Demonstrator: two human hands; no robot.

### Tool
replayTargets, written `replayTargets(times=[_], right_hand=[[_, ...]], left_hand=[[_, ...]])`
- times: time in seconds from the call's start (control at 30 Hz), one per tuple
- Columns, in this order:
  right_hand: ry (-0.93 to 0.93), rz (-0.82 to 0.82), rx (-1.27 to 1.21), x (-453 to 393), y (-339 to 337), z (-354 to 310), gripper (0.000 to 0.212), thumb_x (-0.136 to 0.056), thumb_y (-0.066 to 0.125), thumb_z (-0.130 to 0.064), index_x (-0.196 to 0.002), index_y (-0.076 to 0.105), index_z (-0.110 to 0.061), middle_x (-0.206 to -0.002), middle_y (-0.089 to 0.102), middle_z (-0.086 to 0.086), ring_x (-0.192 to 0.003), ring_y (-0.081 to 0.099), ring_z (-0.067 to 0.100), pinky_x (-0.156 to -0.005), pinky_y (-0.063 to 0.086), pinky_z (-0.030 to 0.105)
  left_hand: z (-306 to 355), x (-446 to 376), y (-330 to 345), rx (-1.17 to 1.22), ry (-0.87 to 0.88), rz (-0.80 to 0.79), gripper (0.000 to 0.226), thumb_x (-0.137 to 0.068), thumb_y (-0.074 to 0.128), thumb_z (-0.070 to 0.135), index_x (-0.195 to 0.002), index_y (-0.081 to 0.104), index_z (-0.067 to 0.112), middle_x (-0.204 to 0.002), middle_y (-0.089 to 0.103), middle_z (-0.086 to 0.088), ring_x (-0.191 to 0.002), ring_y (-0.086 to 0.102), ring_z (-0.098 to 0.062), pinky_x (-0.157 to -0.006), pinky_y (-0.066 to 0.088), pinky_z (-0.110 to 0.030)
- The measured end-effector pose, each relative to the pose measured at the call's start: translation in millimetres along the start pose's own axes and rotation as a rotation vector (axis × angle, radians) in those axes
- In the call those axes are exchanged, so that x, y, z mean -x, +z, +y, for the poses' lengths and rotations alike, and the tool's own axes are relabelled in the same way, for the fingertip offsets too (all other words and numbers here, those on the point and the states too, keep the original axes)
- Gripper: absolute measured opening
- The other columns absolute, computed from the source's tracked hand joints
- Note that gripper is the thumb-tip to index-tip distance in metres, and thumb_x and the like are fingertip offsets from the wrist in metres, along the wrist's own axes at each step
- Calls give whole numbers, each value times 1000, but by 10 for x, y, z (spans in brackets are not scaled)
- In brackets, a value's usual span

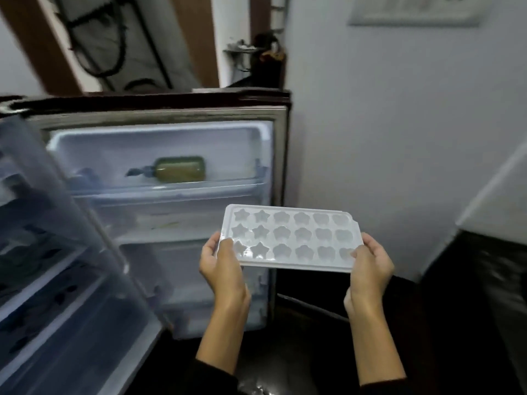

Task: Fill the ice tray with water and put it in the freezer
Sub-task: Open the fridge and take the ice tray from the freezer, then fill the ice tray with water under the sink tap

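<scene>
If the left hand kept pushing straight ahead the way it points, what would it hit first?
Probably the open fridge door's lower shelf just beyond the left hand, which grips the white plastic ice tray; depth is unclear.

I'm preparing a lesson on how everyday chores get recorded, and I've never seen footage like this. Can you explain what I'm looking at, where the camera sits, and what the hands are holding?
There is no machine here. A person wears one wide-angle camera on the head, looking forward and down, so you see their own two arms from above. The left hand and the right hand each grip one short end of a white ice tray, held roughly level. Its moulds are shaped like stars and flowers; whether they hold water is too hard to tell. Ahead stands an open fridge; what shows beyond the tray is its door with shelves, and a green bottle lies on its side in the top one. The fridge's interior shelves show at the left.
</scene>
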State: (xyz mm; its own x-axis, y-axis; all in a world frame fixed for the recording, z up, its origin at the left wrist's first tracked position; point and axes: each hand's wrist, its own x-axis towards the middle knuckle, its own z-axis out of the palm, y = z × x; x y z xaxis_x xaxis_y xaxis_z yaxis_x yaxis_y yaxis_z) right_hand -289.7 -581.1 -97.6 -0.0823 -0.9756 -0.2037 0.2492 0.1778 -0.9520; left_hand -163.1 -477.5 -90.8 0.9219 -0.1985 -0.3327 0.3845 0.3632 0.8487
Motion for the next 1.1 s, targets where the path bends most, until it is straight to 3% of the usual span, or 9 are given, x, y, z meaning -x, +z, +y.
replayTargets(times=[0.17,0.3,0.47,0.67,0.97,1.1], right_hand=[[-85,292,-85,-452,-723,-370,38,-84,45,5,-115,64,-6,-101,67,1,-86,64,10,-66,47,16],[-132,487,-127,-693,-1258,-641,41,-86,46,4,-123,61,-9,-97,64,-10,-85,61,2,-69,47,15],[-169,717,-187,-894,-1867,-829,46,-87,45,5,-129,58,-8,-114,64,2,-99,62,11,-76,49,20],[-187,1020,-221,-1005,-2546,-854,44,-83,45,2,-122,63,-10,-115,67,6,-107,64,21,-92,53,35],[-152,1241,-179,-955,-3542,-918,40,-86,47,1,-120,63,-12,-112,65,1,-102,61,16,-82,48,27],[-109,1274,29,-978,-3995,-1029,31,-88,51,-4,-115,60,-16,-103,61,-5,-95,60,13,-72,44,18]], left_hand=[[-485,402,787,-22,-174,-286,25,-91,48,0,-110,62,7,-89,69,-6,-80,65,-21,-76,54,-35],[-850,716,1355,-108,-310,-501,26,-91,49,0,-115,59,6,-93,68,-7,-83,66,-21,-75,55,-36],[-1237,1139,1888,-259,-488,-794,21,-94,51,8,-114,56,6,-97,67,-9,-86,65,-25,-79,55,-42],[-1743,1624,2264,-459,-653,-1094,24,-98,49,15,-117,58,3,-106,67,-13,-91,64,-27,-73,54,-37],[-2543,2577,2561,-667,-792,-1274,24,-101,46,25,-121,54,14,-107,66,-9,-92,63,-25,-64,52,-42],[-2840,3049,2691,-682,-788,-1334,28,-102,43,26,-124,53,13,-110,64,-11,-88,63,-24,-60,51,-41]])
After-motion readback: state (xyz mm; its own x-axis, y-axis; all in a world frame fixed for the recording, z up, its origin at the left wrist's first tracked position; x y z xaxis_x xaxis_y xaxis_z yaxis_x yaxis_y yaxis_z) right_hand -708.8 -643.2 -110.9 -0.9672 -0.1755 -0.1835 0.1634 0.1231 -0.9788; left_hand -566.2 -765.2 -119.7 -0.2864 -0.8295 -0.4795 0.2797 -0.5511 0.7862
